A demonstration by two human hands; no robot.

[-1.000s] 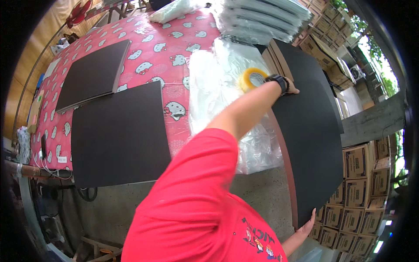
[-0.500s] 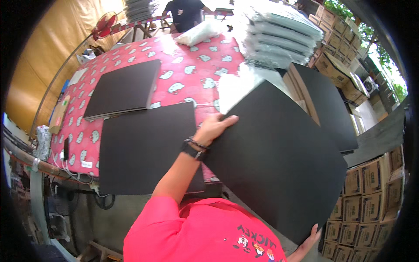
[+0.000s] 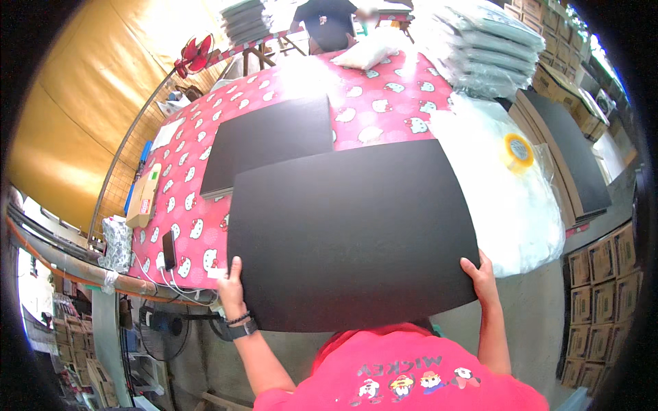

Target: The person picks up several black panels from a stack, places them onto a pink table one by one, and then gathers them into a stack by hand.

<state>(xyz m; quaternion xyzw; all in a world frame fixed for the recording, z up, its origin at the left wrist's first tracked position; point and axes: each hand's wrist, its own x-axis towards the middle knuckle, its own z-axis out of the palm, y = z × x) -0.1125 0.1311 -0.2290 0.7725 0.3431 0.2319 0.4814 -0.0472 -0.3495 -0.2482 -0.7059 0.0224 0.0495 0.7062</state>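
Observation:
A large flat black board (image 3: pixel 356 233) spans the space in front of my body, over the near edge of the table. My left hand (image 3: pixel 232 291) grips its left edge near the lower corner, thumb on top. On the opposite side my right hand (image 3: pixel 482 277) holds the right edge, also with the thumb on the upper face. Behind it, on the table, lies a stack of black boards (image 3: pixel 274 133), partly covered by the held one. The board hides whatever lies directly beneath it.
A pink patterned cloth (image 3: pixel 373 137) covers the table. At right are white plastic bags (image 3: pixel 500 212), a tape roll (image 3: pixel 519 152), wrapped stacks (image 3: pixel 490 51) and more black boards (image 3: pixel 569 144). A phone (image 3: pixel 168 250) with cables lies left; a person (image 3: pixel 327 27) is beyond.
The board has swung from a tilted position on the right to lie level in front of me. My left hand moved left to its left edge; my right hand came up along its right edge.

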